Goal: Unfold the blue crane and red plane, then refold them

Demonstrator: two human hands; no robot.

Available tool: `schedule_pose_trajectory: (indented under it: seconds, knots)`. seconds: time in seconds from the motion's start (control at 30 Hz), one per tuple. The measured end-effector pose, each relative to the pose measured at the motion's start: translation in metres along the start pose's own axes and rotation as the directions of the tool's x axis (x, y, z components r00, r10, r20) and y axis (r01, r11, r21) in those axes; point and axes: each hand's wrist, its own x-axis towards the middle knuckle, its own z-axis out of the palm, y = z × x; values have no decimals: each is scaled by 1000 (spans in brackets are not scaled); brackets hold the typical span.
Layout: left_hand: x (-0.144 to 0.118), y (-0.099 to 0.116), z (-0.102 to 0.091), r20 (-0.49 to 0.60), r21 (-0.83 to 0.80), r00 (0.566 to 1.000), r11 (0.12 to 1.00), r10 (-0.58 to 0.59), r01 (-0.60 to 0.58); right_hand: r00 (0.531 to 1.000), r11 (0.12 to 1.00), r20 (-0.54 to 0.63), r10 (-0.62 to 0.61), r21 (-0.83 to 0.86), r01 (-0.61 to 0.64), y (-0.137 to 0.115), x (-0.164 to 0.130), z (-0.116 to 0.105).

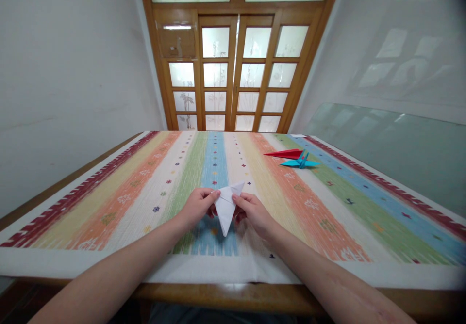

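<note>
A folded white paper (pixel 226 212) is held just above the striped tablecloth, near the table's front edge. One long point of it aims down toward me, and a smaller flap sticks out to the upper right. My left hand (pixel 202 202) pinches its left edge, thumb on top and fingers curled beneath. On the right edge, my right hand (pixel 252 210) grips it the same way. The fingers under the paper are partly hidden.
A striped tablecloth (pixel 138 207) covers the table. At the back right lie a red folded paper plane (pixel 286 154) and a blue origami crane (pixel 301 162). A glass-paned wooden door (pixel 236 72) stands beyond, with a pale glass panel (pixel 393 154) at the right.
</note>
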Motion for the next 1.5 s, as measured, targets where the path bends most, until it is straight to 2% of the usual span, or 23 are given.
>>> schedule_pose_trajectory:
  seconds: [0.1,0.23,0.43,0.6,0.83,1.23,1.5]
  knots:
    - [1,2,-1,-15,12,1000,1000,6,-6,1000,1000,-12,-10,-11,10,-1,-1,0]
    - [1,3,-2,25,77,999,996,30,-32,998,999,-61,-20,-35,17,1,0,-1]
    - [-3,0,0,188,183,982,982,-2,-33,981,995,-171,-87,-68,76,5,6,-7]
    - [-9,1,1,290,248,956,968,-29,-46,978,992,-171,-117,-76,105,1,5,-7]
    - [-6,-3,-1,270,225,962,974,-39,-24,992,997,-112,-56,-52,51,2,3,-7]
    - [-6,-1,-3,321,210,947,977,-32,-38,982,998,-184,-52,27,57,3,5,-8]
    - [-6,1,-5,342,178,939,984,-41,-22,982,995,-189,-22,92,40,-2,6,-13]
